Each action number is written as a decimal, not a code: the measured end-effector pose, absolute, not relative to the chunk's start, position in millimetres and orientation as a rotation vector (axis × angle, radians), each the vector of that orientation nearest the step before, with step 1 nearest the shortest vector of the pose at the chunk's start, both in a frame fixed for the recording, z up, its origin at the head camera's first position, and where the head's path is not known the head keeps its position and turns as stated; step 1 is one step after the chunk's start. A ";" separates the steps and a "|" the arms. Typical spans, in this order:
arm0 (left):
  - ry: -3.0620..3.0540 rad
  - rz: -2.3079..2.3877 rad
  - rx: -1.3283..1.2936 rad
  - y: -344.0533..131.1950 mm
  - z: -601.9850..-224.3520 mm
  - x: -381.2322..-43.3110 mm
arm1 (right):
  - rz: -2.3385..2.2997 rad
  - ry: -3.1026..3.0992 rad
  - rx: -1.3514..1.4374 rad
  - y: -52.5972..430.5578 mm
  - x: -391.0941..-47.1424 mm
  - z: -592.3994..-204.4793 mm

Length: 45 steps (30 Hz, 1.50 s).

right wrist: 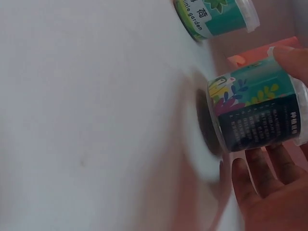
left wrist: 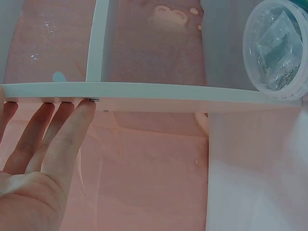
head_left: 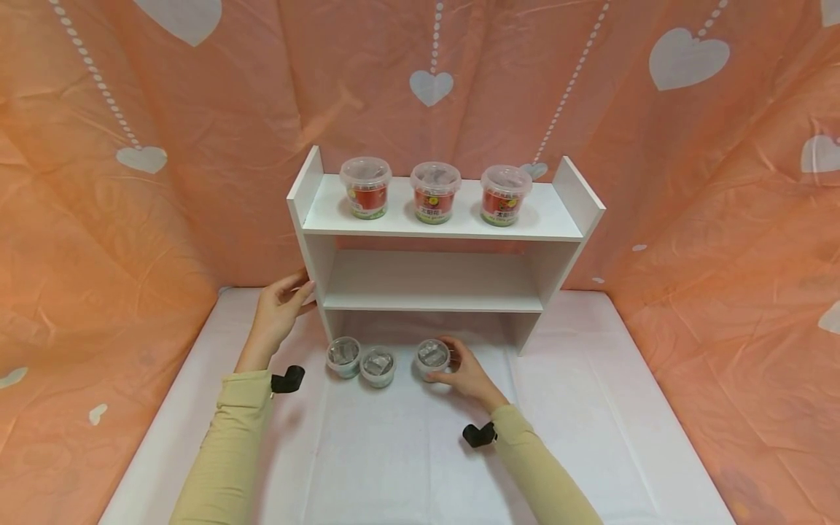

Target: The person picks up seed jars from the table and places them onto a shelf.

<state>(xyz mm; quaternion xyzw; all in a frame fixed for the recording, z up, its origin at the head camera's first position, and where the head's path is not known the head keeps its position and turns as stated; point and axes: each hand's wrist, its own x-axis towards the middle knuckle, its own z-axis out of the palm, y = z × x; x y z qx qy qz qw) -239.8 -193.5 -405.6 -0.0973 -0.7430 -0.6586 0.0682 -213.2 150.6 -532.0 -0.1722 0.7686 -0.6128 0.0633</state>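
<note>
A white shelf unit (head_left: 433,281) stands on the white table. My left hand (head_left: 278,310) touches its left side panel with extended fingertips; the left wrist view shows those fingers (left wrist: 70,139) against the panel edge. My right hand (head_left: 469,375) grips a small clear-lidded plastic tub (head_left: 432,356) in front of the shelf's foot. In the right wrist view this tub (right wrist: 255,110) has a green and dark printed label, thumb at the lid side and fingers opposite. Whether its base touches the table, I cannot tell. Left of it sit two similar tubs, one nearer (head_left: 378,367) and one farther left (head_left: 343,356).
Three red-labelled tubs, left (head_left: 365,188), middle (head_left: 435,192) and right (head_left: 505,195), stand spaced along the top shelf. The middle shelf board (head_left: 433,283) holds nothing visible. An orange cloth (head_left: 262,95) with white hearts hangs behind and at both sides.
</note>
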 end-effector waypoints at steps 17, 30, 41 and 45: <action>-2.238 -1.994 -0.302 -188.9 -394.9 -233.5 | -1.820 2.395 -0.452 170.6 -203.2 -509.9; -2.226 -1.995 -0.302 -195.3 -412.4 -246.0 | -1.821 2.439 -0.438 179.2 -200.6 -497.7; -2.243 -1.975 -0.289 -196.3 -414.5 -246.6 | -1.836 2.461 -0.497 180.0 -197.7 -483.7; -2.245 -1.978 -0.277 -197.2 -415.9 -247.9 | -1.818 2.498 -0.543 181.6 -200.9 -490.1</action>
